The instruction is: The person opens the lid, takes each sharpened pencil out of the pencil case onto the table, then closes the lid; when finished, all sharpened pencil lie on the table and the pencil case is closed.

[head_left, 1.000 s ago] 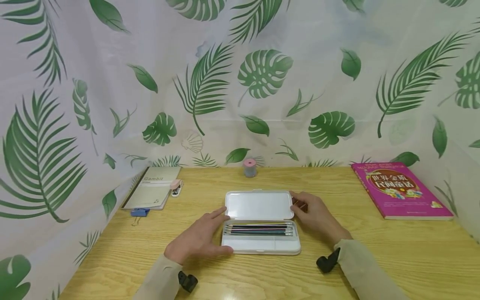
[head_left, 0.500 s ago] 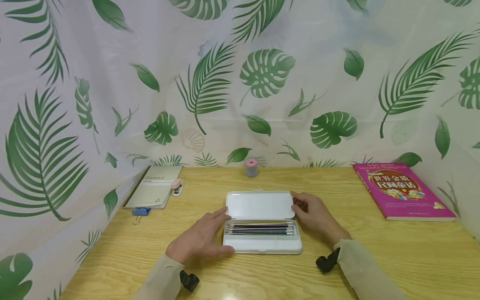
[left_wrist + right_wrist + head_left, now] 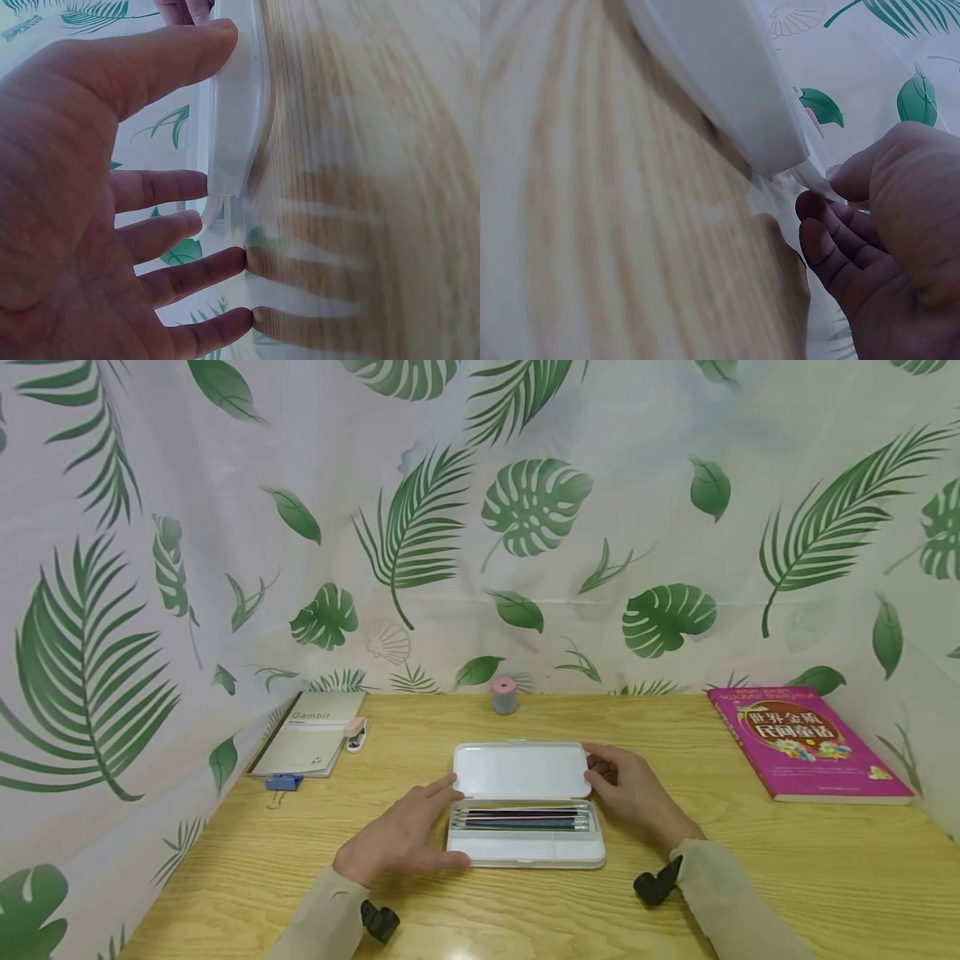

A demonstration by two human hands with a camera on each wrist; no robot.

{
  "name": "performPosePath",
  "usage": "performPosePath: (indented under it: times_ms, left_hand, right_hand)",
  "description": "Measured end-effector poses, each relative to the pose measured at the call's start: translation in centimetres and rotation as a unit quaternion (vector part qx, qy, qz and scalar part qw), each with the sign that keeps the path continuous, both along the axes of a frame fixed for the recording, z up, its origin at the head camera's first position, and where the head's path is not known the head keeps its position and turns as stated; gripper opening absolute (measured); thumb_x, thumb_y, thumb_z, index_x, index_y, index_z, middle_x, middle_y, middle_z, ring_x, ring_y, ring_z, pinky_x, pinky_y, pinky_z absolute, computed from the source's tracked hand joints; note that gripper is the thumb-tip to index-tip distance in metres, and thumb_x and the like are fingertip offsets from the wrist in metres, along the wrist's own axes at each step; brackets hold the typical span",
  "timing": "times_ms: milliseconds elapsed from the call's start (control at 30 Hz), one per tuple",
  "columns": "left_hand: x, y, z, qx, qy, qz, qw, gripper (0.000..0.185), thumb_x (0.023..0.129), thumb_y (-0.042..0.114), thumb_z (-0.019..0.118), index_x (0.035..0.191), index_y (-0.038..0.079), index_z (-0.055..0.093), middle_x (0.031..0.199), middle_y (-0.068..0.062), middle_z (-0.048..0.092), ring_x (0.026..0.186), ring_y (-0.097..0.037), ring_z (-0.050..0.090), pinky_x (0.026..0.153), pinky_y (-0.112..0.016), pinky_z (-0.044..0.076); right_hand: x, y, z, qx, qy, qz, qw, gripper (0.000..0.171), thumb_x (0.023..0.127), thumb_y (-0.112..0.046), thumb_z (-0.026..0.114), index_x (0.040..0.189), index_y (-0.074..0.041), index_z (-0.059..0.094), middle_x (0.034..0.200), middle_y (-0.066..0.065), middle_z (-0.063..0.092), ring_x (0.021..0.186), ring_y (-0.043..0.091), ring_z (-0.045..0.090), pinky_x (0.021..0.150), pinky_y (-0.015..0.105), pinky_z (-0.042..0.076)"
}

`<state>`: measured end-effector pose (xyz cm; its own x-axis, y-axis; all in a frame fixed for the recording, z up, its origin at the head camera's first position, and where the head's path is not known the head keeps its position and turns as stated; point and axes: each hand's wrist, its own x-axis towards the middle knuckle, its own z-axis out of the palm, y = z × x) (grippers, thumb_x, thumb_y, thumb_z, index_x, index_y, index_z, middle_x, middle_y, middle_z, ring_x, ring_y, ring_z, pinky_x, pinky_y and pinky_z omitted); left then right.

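A white pencil case (image 3: 501, 848) lies unfolded on the table in front of me, its lid (image 3: 521, 768) tipped back away from me. Several pencils (image 3: 525, 818) fill the far compartment. My left hand (image 3: 401, 839) is spread along the case's left side. In the left wrist view, its thumb touches the case wall (image 3: 236, 120) and the straight fingers reach past the hinge end, two of them down at the table. With thumb and curled fingers, my right hand (image 3: 637, 793) pinches the lid's right edge; the right wrist view has the lid edge (image 3: 816, 178) between them.
At the back left lie a notebook (image 3: 307, 747), a small pink-and-white stapler (image 3: 356, 734) and a blue binder clip (image 3: 284, 782). A pink-topped small round container (image 3: 503, 696) stands at the back. A magenta book (image 3: 813, 752) lies at the right. Leaf-printed cloth (image 3: 555, 568) hangs behind.
The whole head view has shifted slightly. Both hands keep their places on the pencil case, and the lid stays tipped back.
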<state>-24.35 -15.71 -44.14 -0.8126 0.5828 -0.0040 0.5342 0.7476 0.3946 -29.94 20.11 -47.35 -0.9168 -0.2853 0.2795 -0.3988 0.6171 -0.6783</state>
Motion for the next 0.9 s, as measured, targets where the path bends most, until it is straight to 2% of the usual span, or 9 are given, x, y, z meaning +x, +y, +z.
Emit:
performPosePath:
  times_ms: [367, 567, 767, 900]
  left_hand:
    - [0.2, 0.1, 0.3, -0.006, -0.009, 0.013, 0.9999, 0.086, 0.081, 0.056, 0.075, 0.148, 0.010, 0.044, 0.162, -0.009, 0.027, 0.141, -0.035, 0.036, 0.112, -0.049, 0.035]
    - [0.3, 0.2, 0.3, -0.006, -0.008, 0.013, 0.9999, 0.086, 0.081, 0.055, 0.076, 0.147, 0.009, 0.044, 0.162, -0.010, 0.027, 0.141, -0.036, 0.036, 0.113, -0.049, 0.034]
    - [0.2, 0.2, 0.2, -0.013, -0.006, 0.016, 0.9998, 0.086, 0.081, 0.057, 0.075, 0.147, 0.011, 0.044, 0.162, -0.009, 0.026, 0.142, -0.035, 0.035, 0.113, -0.048, 0.034]
    - [0.3, 0.1, 0.3, -0.012, -0.005, 0.013, 0.9998, 0.086, 0.081, 0.056, 0.075, 0.147, 0.009, 0.044, 0.162, -0.011, 0.027, 0.142, -0.036, 0.035, 0.113, -0.049, 0.034]
  right_hand:
    - [0.0, 0.0, -0.1, -0.006, -0.001, 0.005, 1.000, 0.045, 0.096, -0.004, 0.063, 0.139, 0.004, 0.054, 0.107, 0.009, 0.066, 0.091, 0.018, 0.060, 0.081, 0.032, 0.054]
    - [0.1, 0.4, 0.0, 0.002, -0.003, -0.002, 1.000, 0.046, 0.097, -0.010, 0.064, 0.141, 0.000, 0.054, 0.107, 0.008, 0.066, 0.091, 0.017, 0.060, 0.080, 0.032, 0.054]
    - [0.5, 0.6, 0.9, 0.014, 0.001, -0.005, 1.000, 0.048, 0.097, -0.016, 0.065, 0.141, -0.002, 0.054, 0.107, 0.008, 0.067, 0.090, 0.017, 0.062, 0.078, 0.034, 0.055]
    - [1.1, 0.6, 1.7, 0.024, 0.028, -0.003, 0.999, 0.046, 0.095, -0.016, 0.068, 0.136, 0.000, 0.058, 0.105, 0.007, 0.067, 0.085, 0.016, 0.061, 0.074, 0.030, 0.055]
